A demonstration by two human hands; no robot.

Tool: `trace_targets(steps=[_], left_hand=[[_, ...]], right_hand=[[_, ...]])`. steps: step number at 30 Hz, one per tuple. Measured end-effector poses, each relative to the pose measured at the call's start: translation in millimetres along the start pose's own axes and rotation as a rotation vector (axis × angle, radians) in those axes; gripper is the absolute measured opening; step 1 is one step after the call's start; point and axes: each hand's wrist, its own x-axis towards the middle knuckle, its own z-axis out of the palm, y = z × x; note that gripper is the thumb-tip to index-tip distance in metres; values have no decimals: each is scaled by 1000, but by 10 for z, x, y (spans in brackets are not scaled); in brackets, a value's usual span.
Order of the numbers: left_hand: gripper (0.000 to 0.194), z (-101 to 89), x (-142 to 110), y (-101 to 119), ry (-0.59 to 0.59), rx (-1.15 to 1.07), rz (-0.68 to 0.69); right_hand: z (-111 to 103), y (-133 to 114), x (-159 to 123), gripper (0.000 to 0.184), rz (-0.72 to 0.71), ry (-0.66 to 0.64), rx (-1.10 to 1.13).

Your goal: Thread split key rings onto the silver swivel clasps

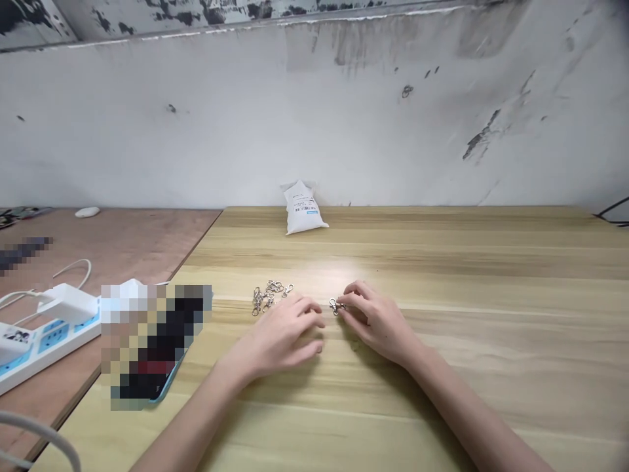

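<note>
Closest to us, our right hand (pixel 378 321) pinches a small metal clasp (pixel 335 306) between thumb and fingertips, the clasp poking out from the fingers' left side, just above the wooden table (pixel 491 341). Our left hand (pixel 280 334) lies just beside it, palm down, its fingers (pixel 309 308) relaxed and lightly curved, with nothing showing in them. Its fingertips almost meet the right hand's, so the two hands are close together. Just beyond the left hand's knuckles, and not quite touching them, is a loose pile of metal clasps (pixel 268 296), tangled together on the wood. To our left, a blurred object (pixel 152 341) lies near the table's edge. Past it, on a brown table (pixel 132 242), sit a white power strip (pixel 54 337) with a plug in it and a white cable (pixel 73 265). Further ahead, a small white plastic bag (pixel 302 208) leans against the stained white wall (pixel 314 118) at the back of the wooden table.
</note>
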Motion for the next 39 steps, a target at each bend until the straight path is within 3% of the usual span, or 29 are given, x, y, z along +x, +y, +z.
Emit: trace_targets(steps=[3, 10, 15, 19, 24, 30, 34, 39], left_hand=[[31, 49, 16, 91, -64, 10, 26], [27, 399, 127, 335, 37, 239, 149], [12, 564, 173, 424, 91, 300, 184], [17, 467, 150, 292, 85, 243, 157], [21, 151, 50, -68, 49, -37, -112], [15, -116, -78, -363, 40, -286, -168], [19, -136, -104, -453, 144, -111, -275], [12, -63, -106, -558, 148, 37, -289]], right_hand=[[50, -21, 8, 22, -24, -9, -36], [100, 25, 17, 27, 16, 4, 20], [86, 32, 9, 27, -17, 3, 69], [108, 39, 5, 24, -91, 21, 82], [148, 36, 11, 20, -141, 50, 33], [154, 26, 20, 20, -134, 71, 62], [121, 5, 9, 17, -74, 77, 140], [91, -30, -6, 17, -5, 64, 198]])
